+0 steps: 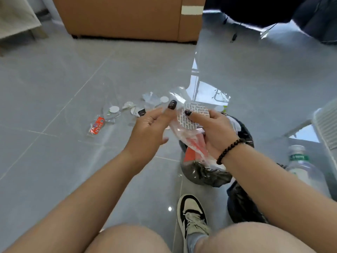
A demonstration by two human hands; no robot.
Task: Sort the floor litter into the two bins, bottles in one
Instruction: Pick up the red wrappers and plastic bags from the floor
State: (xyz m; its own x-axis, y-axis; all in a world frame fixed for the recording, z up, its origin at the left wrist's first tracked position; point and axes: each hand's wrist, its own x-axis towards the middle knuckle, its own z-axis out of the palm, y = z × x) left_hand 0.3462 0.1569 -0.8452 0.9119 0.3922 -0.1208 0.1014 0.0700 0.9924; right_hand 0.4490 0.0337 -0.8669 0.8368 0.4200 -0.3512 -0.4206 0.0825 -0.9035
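Your right hand (217, 132) grips wrappers (193, 117) over the bin (206, 174), left hand (151, 125) pinching them; next, drop them, then fetch litter (97, 125) at ten o'clock.

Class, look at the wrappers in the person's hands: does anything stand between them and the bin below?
Nothing visible does. The right hand and left hand hold the clear wrappers right above the black-lined bin, whose open mouth already holds litter.
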